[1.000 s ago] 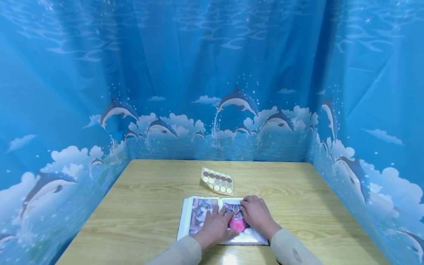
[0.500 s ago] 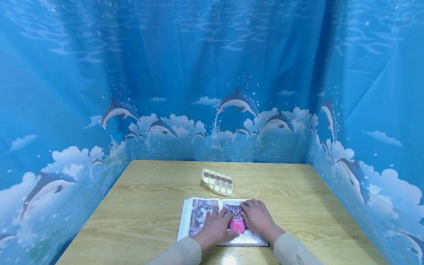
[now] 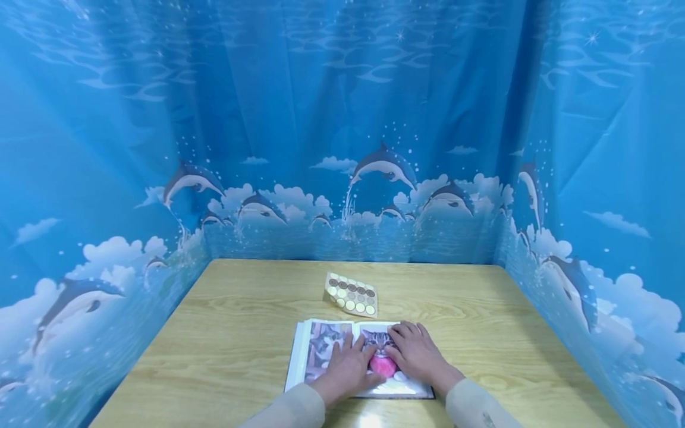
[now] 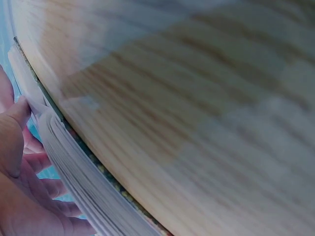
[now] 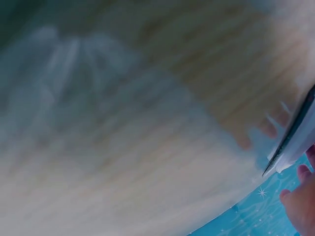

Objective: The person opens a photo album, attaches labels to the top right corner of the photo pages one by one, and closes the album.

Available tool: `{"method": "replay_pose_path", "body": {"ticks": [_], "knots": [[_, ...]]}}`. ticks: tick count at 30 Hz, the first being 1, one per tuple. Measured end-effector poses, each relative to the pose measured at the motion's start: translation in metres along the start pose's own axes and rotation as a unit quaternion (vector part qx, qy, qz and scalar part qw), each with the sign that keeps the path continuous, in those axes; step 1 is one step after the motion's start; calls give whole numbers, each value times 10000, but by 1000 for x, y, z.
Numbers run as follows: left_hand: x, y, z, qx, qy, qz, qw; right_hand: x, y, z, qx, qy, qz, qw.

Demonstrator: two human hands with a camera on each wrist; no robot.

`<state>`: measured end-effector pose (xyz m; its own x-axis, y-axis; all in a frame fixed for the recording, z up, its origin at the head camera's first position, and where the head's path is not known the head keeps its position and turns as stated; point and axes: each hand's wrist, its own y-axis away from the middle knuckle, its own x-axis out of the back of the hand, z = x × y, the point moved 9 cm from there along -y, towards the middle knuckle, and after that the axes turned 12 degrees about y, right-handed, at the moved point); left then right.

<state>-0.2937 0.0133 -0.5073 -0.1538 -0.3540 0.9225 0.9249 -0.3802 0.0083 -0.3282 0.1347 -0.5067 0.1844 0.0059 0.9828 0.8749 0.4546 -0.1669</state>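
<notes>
A photo album [image 3: 300,356] lies open on the table, a cat picture [image 3: 319,351] on its left page and a cat with a pink ball-like shape [image 3: 382,366] on its right page. My left hand [image 3: 346,370] rests with spread fingers across the middle fold, its thumb over the right page. On the right page's outer part lies my right hand [image 3: 421,355], fingers extended and pointing up the page. The left wrist view shows the album's thick page stack [image 4: 81,179] beside the left fingers. In the right wrist view, the right hand [image 5: 301,204] appears only partly, beside the dark cover edge [image 5: 290,135].
Just beyond the album lies a sheet of round stickers [image 3: 350,295], brown and pale yellow, with its left side curled up. The wooden table [image 3: 225,333] is bordered at the back and sides by a blue dolphin-print curtain [image 3: 342,119].
My right hand has shifted slightly on the right page, its wrist a little to the right and its fingers lying flatter. The left hand and the sticker sheet stay in place.
</notes>
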Motion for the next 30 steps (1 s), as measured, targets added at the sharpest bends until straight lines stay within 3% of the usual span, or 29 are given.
{"method": "replay_pose_path", "body": {"ticks": [10, 30], "knots": [[1, -1, 1, 101, -55, -61, 9999, -2, -3, 0, -23, -229, -127, 9997], [2, 2, 0, 7, 151, 6, 9999, -3, 2, 0, 155, -107, -323, 9993]]}}
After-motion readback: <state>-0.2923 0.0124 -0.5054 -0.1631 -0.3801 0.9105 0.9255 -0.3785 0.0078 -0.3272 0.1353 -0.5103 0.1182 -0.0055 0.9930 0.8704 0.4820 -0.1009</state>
